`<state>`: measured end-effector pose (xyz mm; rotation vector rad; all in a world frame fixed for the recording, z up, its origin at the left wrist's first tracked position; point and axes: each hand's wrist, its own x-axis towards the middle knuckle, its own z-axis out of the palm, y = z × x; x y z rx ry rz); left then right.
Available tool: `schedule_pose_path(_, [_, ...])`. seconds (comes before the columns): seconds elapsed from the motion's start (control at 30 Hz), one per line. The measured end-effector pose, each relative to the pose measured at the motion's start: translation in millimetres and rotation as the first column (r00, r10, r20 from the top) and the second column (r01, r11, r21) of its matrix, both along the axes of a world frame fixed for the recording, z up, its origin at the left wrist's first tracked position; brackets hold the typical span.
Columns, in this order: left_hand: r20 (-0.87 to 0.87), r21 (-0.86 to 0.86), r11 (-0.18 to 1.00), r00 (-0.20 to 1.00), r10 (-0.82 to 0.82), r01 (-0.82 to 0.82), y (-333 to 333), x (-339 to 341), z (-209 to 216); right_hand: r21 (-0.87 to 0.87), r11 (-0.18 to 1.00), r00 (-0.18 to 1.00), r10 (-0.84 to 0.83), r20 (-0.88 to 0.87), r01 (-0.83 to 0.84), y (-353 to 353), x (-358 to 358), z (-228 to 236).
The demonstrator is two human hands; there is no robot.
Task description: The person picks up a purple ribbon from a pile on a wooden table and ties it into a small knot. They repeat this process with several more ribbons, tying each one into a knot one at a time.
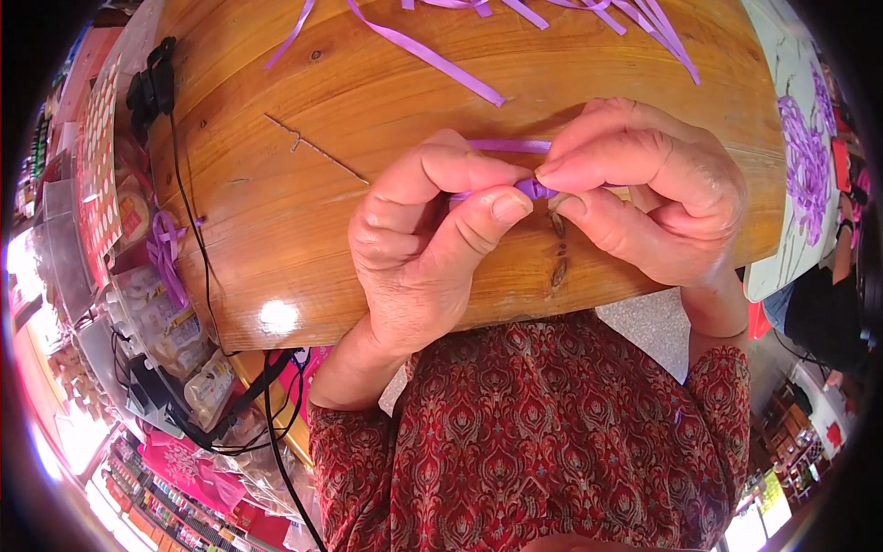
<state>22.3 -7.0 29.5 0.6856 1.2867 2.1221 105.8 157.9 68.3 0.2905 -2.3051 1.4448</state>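
Between my two hands, a purple ribbon (509,145) is pinched and folded into a small knot or loop, the exact shape of which is partly covered by my fingertips. My left hand (428,225) grips it between thumb and forefinger. From the other side, my right hand (658,189) pinches the same spot, its fingertips almost touching those of the left. Behind the hands a loop of the ribbon arches just above the wooden table (276,202). A thin twisted wire or cord (317,150) lies on the wood to the left of my left hand.
Cut purple ribbon strips (432,63) lie along the table's far edge. A black cable (190,212) runs down the left side, beside clear bags (170,322) and a purple ribbon bunch (166,253). On a white surface at right sits a purple ribbon pile (803,170). Another person (819,304) is beyond.
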Motion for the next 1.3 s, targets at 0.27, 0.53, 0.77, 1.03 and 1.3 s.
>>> schedule_pose_path(0.27, [-0.219,-0.019,0.999,0.975,0.039,-0.044,-3,0,-1,0.134,0.990,0.994,-0.019,-0.110,0.034,-3,1,2])
schedule_pose_path(0.53, [-0.208,-0.010,0.999,0.977,-0.044,0.043,-2,1,-5,0.060,0.998,0.999,0.033,-0.029,-0.032,2,1,0])
schedule_pose_path(0.77, [-0.089,0.009,0.999,0.995,0.033,-0.032,3,3,-3,0.121,0.993,0.999,0.014,-0.048,-0.008,4,-2,-3])
schedule_pose_path(1.03, [0.004,0.001,1.000,1.000,-0.017,0.017,2,1,1,0.070,0.993,0.992,-0.104,0.076,0.099,-2,1,6])
schedule_pose_path(1.3, [0.024,-0.016,0.999,0.999,-0.030,0.030,4,2,1,0.299,0.947,0.988,-0.085,-0.127,0.120,5,1,2])
